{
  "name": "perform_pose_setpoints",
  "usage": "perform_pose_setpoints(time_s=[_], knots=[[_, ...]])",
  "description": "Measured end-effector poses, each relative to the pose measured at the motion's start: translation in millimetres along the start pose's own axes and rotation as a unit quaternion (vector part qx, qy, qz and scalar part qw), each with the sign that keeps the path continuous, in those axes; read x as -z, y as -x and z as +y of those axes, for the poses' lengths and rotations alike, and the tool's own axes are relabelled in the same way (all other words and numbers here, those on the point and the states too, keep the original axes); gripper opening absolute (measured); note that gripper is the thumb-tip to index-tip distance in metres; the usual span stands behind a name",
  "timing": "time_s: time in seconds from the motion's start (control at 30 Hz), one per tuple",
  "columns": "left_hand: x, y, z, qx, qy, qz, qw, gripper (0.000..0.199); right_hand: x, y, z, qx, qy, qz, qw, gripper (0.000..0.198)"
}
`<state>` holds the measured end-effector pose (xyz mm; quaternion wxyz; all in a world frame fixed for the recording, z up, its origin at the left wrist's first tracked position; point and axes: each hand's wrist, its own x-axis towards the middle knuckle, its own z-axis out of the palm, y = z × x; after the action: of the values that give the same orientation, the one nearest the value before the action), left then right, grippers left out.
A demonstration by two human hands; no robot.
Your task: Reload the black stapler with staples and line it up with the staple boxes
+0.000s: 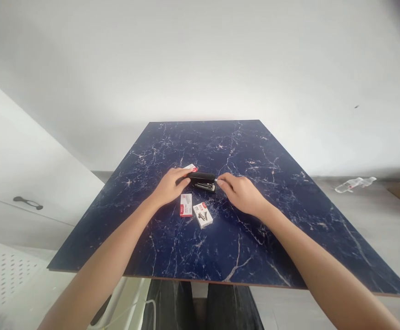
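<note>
A black stapler [202, 178] lies near the middle of the blue marbled table [200, 261], with a gap showing between its upper arm and its base at the right end. My left hand [170, 187] grips its left end, fingers behind and thumb in front. At the right end my right hand [237, 191] is closed in a pinch; a small silvery bit shows at the fingertips, too small to name. Two small boxes lie nearer me: a red and white box [186, 205] and a white box with a black picture [203, 215]. Another red and white box [191, 167] is partly hidden behind my left hand.
A white wall [200, 59] stands behind the table's far edge. To the left is a white cabinet door with a dark handle [28, 202]. A clear plastic bottle [354, 184] lies on the floor to the right. A white perforated surface [3, 279] is at lower left.
</note>
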<state>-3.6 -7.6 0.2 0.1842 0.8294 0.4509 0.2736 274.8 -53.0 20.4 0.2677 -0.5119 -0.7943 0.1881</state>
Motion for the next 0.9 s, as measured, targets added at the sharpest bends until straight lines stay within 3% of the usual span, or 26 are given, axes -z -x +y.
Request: perform_pose_setpoints(time_s=[0.1, 0.17, 0.27, 0.37, 0.53, 0.6, 0.77, 0.83, 0.9], knots=[[5, -2, -7, 0.039, 0.058, 0.000, 0.998, 0.036, -1, -5, 10, -0.080, -0.159, 0.029, 0.984, 0.038], [8, -4, -12, 0.066, 0.097, -0.015, 0.993, 0.036, -2, -9, 18, -0.127, -0.282, 0.017, 0.951, 0.037], [12, -5, -18, 0.086, 0.134, -0.054, 0.986, 0.038, -2, -11, 24, -0.159, -0.429, -0.056, 0.888, 0.032], [15, -6, -21, 0.091, 0.160, -0.088, 0.979, 0.039, 3, -10, 21, -0.175, -0.500, -0.114, 0.840, 0.028], [18, -7, -21, 0.070, 0.173, -0.105, 0.977, 0.039, 3, -10, 13, -0.218, -0.565, -0.112, 0.788, 0.024], [20, -7, -20, 0.068, 0.163, -0.110, 0.978, 0.039, -1, -12, 15, -0.223, -0.568, -0.091, 0.787, 0.025], [24, -7, -18, 0.091, 0.147, -0.129, 0.976, 0.041, -13, -15, 26, -0.216, -0.520, -0.050, 0.825, 0.037], [23, -7, -18, 0.091, 0.141, -0.124, 0.978, 0.041, -15, -15, 30, -0.206, -0.486, -0.037, 0.848, 0.042], [22, -6, -18, 0.086, 0.138, -0.113, 0.980, 0.040, -16, -14, 33, -0.196, -0.413, -0.016, 0.889, 0.042]])
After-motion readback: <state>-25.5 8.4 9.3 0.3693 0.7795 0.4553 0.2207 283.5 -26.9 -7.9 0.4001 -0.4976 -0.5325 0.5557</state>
